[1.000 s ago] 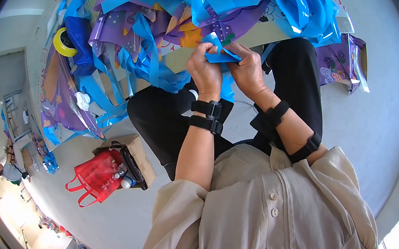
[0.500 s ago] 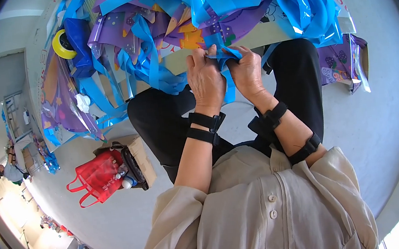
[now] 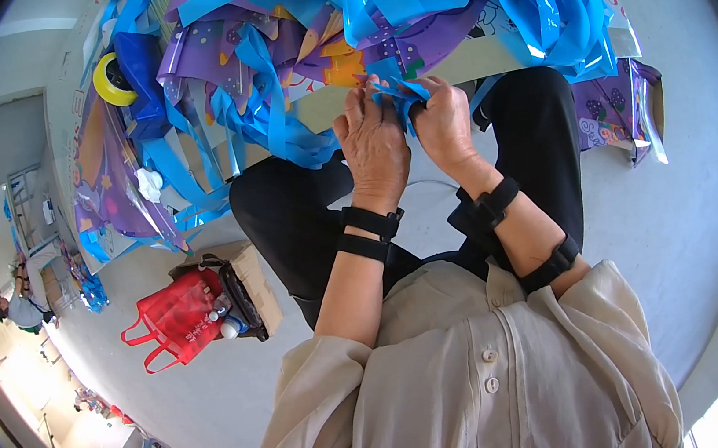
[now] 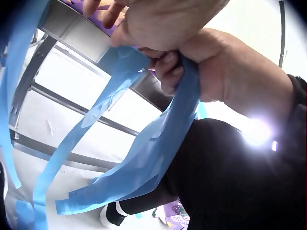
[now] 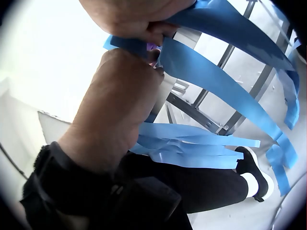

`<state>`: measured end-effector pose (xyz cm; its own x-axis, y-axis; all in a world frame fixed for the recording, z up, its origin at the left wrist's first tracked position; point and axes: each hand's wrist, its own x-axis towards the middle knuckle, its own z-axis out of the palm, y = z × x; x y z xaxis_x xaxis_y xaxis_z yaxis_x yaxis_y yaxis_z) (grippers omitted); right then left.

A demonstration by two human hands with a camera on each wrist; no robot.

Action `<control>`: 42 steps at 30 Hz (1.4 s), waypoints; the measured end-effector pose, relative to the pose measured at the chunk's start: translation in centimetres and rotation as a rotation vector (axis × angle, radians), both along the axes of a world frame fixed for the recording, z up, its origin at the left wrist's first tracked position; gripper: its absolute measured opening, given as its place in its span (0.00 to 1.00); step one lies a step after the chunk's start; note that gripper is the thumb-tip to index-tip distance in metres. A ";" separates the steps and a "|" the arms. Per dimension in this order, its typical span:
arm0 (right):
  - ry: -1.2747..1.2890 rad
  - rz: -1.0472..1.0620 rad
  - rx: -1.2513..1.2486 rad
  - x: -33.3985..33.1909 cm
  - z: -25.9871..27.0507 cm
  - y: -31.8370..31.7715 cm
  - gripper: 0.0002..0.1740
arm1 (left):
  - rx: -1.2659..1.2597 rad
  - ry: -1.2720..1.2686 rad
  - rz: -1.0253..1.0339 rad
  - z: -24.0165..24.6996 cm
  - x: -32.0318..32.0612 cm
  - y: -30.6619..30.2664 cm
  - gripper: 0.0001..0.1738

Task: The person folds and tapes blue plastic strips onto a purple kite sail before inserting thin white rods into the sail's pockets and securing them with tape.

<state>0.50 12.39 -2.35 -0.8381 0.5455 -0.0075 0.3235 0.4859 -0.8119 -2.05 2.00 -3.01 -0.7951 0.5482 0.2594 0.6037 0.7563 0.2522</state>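
Both hands meet at the near edge of the table in the head view, over a twisted blue plastic strip (image 3: 400, 91). My left hand (image 3: 375, 147), back up, pinches the strip with its fingers, the fingertips partly hidden. Close beside it, my right hand (image 3: 443, 126) grips the strip with curled fingers. In the left wrist view, a folded blue length (image 4: 165, 143) hangs down from the right hand. Another blue strip (image 4: 72, 139) trails from near the left fingertips toward the floor. The right wrist view has blue strips (image 5: 216, 79) running out from between the hands.
Heaped blue strips (image 3: 547, 8) and purple printed plastic sheets (image 3: 223, 40) cover the table. At the left lies a blue tape dispenser (image 3: 144, 85) with a yellow roll (image 3: 112, 79). A red bag (image 3: 179, 315) and a cardboard box (image 3: 255, 280) stand on the floor.
The strip's raised loop has been drawn down and twisted between the hands. My left hand has turned its back upward, fingers reaching further forward. The tail below the hands is now hidden.
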 end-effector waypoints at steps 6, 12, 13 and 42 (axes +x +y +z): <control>-0.019 -0.017 -0.013 0.0 0.0 -0.1 0.13 | 0.024 0.012 -0.015 -0.2 -0.2 0.0 0.20; -0.010 -0.018 -0.042 -0.1 -0.2 -0.1 0.13 | 0.008 0.012 -0.027 0.0 -0.2 -0.1 0.21; -0.015 -0.021 -0.043 -0.1 -0.2 -0.1 0.14 | 0.008 0.012 -0.027 0.0 -0.2 -0.1 0.21; -0.345 0.545 0.691 0.3 3.1 -0.7 0.23 | 0.174 -0.018 -0.038 1.3 -2.1 -2.5 0.19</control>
